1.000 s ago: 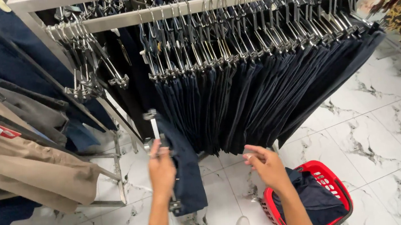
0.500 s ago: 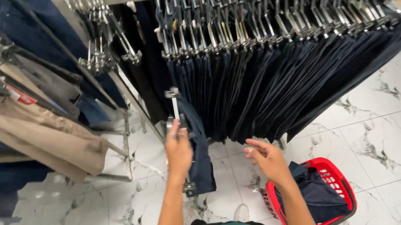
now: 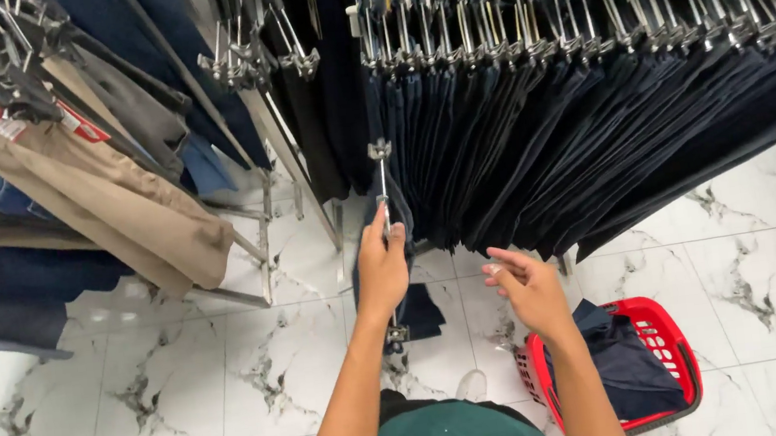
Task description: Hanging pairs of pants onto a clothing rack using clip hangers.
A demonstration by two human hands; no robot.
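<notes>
My left hand (image 3: 382, 269) grips a metal clip hanger (image 3: 382, 184) with a pair of dark navy trousers (image 3: 415, 304) hanging from it, held upright in front of the rack. My right hand (image 3: 530, 287) hovers beside it to the right, fingers loosely apart, holding nothing. Directly ahead hangs a long row of dark navy trousers (image 3: 593, 136) on metal clip hangers along a rail.
A red plastic basket (image 3: 673, 359) with dark folded garments stands on the white marble floor (image 3: 183, 387) at my right. On the left, a second rack holds beige trousers (image 3: 113, 196) and blue garments, with metal rack legs (image 3: 265, 251) between the racks.
The view has moved closer to the rack. My left hand has lifted the hanger with the trousers higher toward the rail; my right hand stays beside it.
</notes>
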